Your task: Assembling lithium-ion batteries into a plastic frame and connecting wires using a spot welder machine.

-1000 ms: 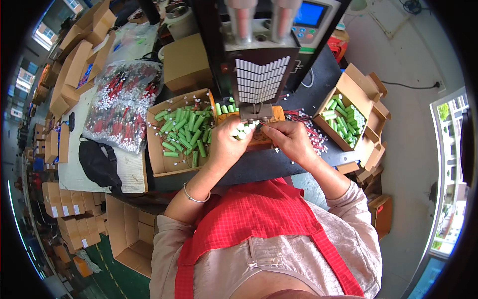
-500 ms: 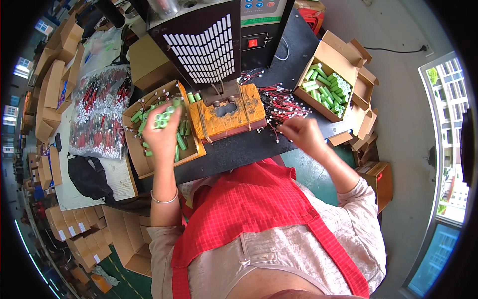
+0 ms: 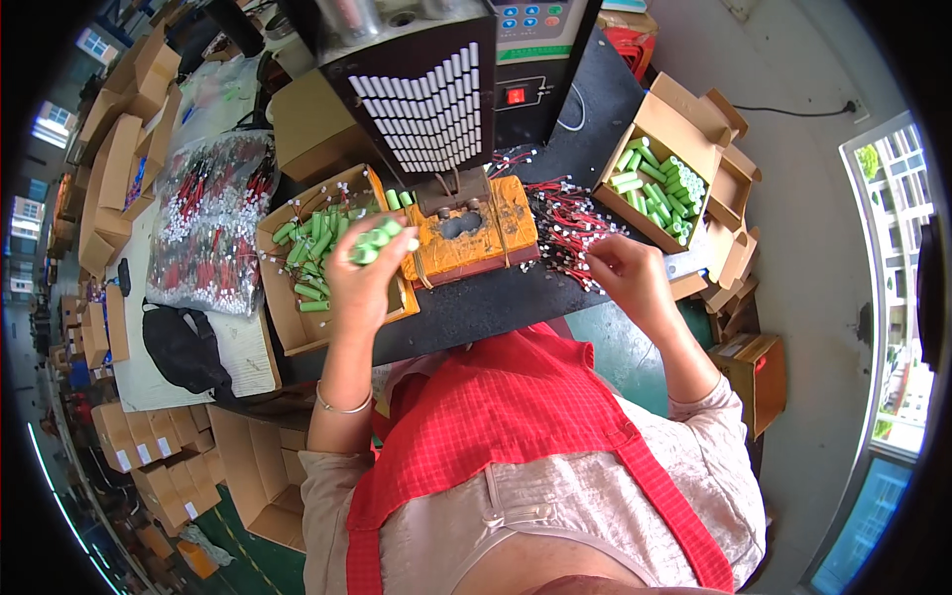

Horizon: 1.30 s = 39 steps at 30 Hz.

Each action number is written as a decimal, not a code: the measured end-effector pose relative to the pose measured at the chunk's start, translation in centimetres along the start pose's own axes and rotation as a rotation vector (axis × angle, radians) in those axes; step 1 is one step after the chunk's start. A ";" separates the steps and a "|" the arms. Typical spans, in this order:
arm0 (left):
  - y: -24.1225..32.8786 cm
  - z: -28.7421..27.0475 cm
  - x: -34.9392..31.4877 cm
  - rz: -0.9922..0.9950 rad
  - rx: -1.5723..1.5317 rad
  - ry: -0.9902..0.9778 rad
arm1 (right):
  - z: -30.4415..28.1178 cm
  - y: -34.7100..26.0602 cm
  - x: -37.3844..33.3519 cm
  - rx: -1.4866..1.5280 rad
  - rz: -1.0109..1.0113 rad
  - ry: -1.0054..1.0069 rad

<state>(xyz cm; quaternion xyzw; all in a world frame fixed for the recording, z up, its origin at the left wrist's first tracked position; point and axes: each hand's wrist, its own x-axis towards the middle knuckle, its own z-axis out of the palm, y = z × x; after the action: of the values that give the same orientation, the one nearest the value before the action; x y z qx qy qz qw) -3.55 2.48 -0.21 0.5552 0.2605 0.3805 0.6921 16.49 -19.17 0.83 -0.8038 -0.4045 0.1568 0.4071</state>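
Note:
My left hand (image 3: pixel 359 288) is closed around several green cylindrical battery cells (image 3: pixel 375 241), their pale ends showing above the fingers. It hovers at the right side of an open cardboard box (image 3: pixel 285 332) that holds more green cells with wires. My right hand (image 3: pixel 637 283) is closed, thumb and fingertips together, at the right edge of a pile of red and black wires with white connectors (image 3: pixel 567 230); what it pinches is too small to make out. Between the hands, an orange block (image 3: pixel 474 260) with a dark recess sits under the head of a spot welder (image 3: pixel 421 99).
A cardboard box (image 3: pixel 716 151) of green cells stands at the far right. Two loose cells (image 3: pixel 399 199) stand behind the orange block. On the left lie a clear bag of wires (image 3: pixel 210 233) and a black cloth item (image 3: pixel 183 347). The welder has a lit red switch (image 3: pixel 515 96).
My left hand has moved right with the cells, from over the box toward the orange block. My right hand stays by the wire pile, slightly shifted right. The whole view has shifted a little.

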 end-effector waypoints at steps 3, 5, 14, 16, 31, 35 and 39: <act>-0.2 1.7 0.3 0.057 0.266 -0.049 | -0.3 -1.6 -0.3 0.072 -0.025 0.035; -0.6 1.8 0.6 0.248 0.527 -0.110 | 0.3 -2.2 -0.5 0.069 -0.097 0.082; -0.9 3.1 1.2 0.409 0.722 -0.148 | 2.3 -2.7 0.3 0.378 0.043 -0.012; -1.5 3.1 1.2 0.439 0.729 -0.131 | 3.0 -2.8 0.5 0.400 0.021 0.003; -1.0 3.2 1.4 0.414 0.788 -0.150 | 4.2 -2.7 2.5 0.453 0.169 -0.075; -1.0 3.3 1.3 0.432 0.782 -0.155 | 4.2 -2.8 2.5 0.447 0.184 -0.082; -1.2 3.2 1.5 0.428 0.769 -0.160 | 4.2 -2.7 2.8 0.420 0.193 -0.103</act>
<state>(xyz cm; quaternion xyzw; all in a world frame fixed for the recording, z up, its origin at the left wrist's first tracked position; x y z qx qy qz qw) 0.09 1.71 -0.45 0.8413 0.2077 0.3467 0.3591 14.42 -13.85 0.60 -0.7273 -0.3048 0.3164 0.5273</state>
